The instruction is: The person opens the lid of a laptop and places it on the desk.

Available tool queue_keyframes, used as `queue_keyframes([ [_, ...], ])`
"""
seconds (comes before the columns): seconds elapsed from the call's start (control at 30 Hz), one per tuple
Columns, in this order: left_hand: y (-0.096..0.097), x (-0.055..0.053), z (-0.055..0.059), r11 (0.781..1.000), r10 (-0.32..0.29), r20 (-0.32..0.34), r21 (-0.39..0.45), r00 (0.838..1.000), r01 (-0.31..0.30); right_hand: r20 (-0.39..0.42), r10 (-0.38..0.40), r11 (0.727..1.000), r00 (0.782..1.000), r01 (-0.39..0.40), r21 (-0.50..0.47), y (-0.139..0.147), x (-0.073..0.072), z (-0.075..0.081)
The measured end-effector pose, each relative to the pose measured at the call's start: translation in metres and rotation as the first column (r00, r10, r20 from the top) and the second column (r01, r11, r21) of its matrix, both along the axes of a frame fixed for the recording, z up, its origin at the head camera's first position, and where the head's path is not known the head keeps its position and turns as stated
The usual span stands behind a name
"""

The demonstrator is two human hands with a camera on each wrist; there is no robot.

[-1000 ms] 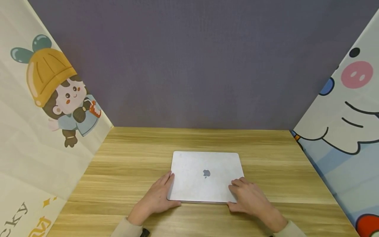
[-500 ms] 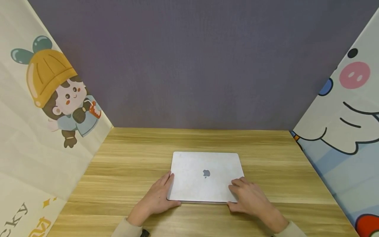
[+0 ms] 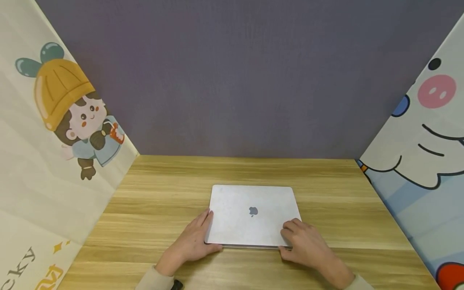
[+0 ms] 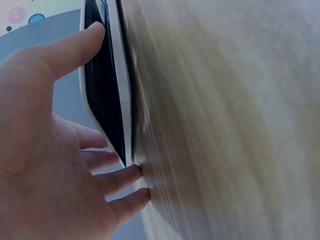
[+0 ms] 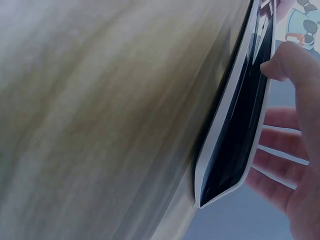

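Note:
A silver laptop (image 3: 250, 225) lies on the wooden table with its lid raised a little at the front. In the wrist views a dark screen (image 4: 102, 82) shows in the narrow wedge between lid and base (image 5: 220, 125). My left hand (image 3: 193, 239) holds the front left corner: its thumb is at the lid's front edge, its fingers lie along the left side, and the lower fingertips reach down to the table. At the front right corner my right hand (image 3: 308, 243) grips the lid, thumb under the front edge and bent fingers on top.
The wood-grain table (image 3: 174, 173) runs back to a dark grey panel (image 3: 246, 80). Cartoon-printed sheets stand at both sides, the left sheet (image 3: 32, 193) and the right sheet (image 3: 417, 209).
The lid's front edge has risen slightly, so a thin gap shows along the front. Both hands stay at the same corners, the right having shifted very little.

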State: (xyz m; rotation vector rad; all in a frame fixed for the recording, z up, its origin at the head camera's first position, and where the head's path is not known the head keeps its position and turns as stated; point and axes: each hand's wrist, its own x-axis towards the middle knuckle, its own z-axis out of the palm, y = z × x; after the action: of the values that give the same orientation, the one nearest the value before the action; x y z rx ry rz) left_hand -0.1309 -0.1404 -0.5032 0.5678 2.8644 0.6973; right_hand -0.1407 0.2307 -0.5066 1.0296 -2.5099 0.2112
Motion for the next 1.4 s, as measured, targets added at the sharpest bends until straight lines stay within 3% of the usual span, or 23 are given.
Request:
queue_keyframes([
  [0.6, -0.001, 0.0, -0.002, 1.0, 0.013, -0.005, 0.013, 1.0, -0.013, -0.155, 0.15, 0.986, 0.976, -0.16, -0.055, -0.007, 0.003, 0.002],
  [0.9, -0.001, -0.001, 0.0, 0.999, 0.019, -0.02, 0.03, 1.0, -0.018, -0.151, 0.127, 0.989, 0.98, -0.137, -0.06, -0.01, 0.005, 0.003],
  [1.4, -0.004, -0.002, -0.002, 0.998, 0.033, -0.004, 0.051, 0.999, -0.033, -0.214, 0.124, 0.982, 0.969, -0.151, -0.116, -0.012, 0.003, 0.006],
])
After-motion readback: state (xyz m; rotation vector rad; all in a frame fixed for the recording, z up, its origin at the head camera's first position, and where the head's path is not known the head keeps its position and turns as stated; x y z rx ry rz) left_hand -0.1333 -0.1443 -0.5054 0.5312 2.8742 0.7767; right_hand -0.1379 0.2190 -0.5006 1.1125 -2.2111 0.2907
